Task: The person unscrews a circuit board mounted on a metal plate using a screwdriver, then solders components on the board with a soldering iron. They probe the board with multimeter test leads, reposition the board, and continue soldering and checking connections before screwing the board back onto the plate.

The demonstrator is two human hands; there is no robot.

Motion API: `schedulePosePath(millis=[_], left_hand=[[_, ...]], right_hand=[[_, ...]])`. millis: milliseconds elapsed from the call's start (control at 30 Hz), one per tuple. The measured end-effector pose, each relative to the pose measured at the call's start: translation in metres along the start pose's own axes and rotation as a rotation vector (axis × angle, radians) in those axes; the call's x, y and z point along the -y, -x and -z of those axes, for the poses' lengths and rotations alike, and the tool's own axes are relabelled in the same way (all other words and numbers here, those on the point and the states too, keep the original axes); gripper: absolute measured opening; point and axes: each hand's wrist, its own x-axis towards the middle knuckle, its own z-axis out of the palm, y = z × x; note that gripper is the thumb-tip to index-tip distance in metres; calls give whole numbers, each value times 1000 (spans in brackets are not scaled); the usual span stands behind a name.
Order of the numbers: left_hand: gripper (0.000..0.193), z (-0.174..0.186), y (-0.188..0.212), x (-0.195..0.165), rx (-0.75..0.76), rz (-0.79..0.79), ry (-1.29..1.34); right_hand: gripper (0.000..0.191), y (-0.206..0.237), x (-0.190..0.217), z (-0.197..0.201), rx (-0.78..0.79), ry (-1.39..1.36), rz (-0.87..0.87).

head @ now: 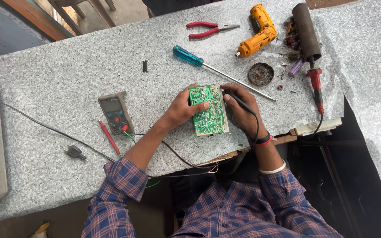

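Observation:
A green circuit board point(208, 110) lies solder side up on the speckled grey table point(67, 88). My left hand point(182, 107) grips its left edge, thumb resting on the board. To the board's right, my right hand point(242, 108) holds a black test probe point(239, 99) like a pen, its tip at the board's right edge. The probe's black lead runs down past my wrist. A grey multimeter point(116, 112) sits to the left, with a red probe point(109, 137) lying beside it.
Behind the board lie a blue-handled screwdriver point(188, 56), red pliers point(208, 29), an orange drill point(258, 31), a round tin point(261, 74) and a soldering iron with a red handle point(316, 81). A plug point(75, 152) and cable cross the left side. The table edge drops off at right.

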Motion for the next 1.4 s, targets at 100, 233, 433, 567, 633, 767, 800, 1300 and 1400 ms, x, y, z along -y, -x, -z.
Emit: schedulePosePath(millis=[100,233,433,567,633,767,800,1300,1400], left_hand=[[60,0,0,-2,4,2,19],[59,1,2,-4,41,-26,35],[58,2,4,-1,67,-42,161],[49,1,5,3,34,-21,242],[48,-1,6,5,17,-35,321],[44,-7,5,11,-35,-80,409],[44,-8,4,12,-39,-91,437],[60,-16,8,3,54,-11,436],[53,-17,6,7,49,-9,423]], right_hand=[[34,-1,0,0,7,-26,13],[40,1,-2,-2,-32,-127,-130],[41,2,-9,2,-65,-106,-32],[48,-1,-9,0,-60,-206,-6],[52,-2,-8,0,-77,-226,-33],[49,-3,-4,1,-88,-231,-123],[47,-2,-3,1,-81,-202,-154],[30,1,-10,1,0,-153,-114],[30,1,-9,2,-3,-128,-128]])
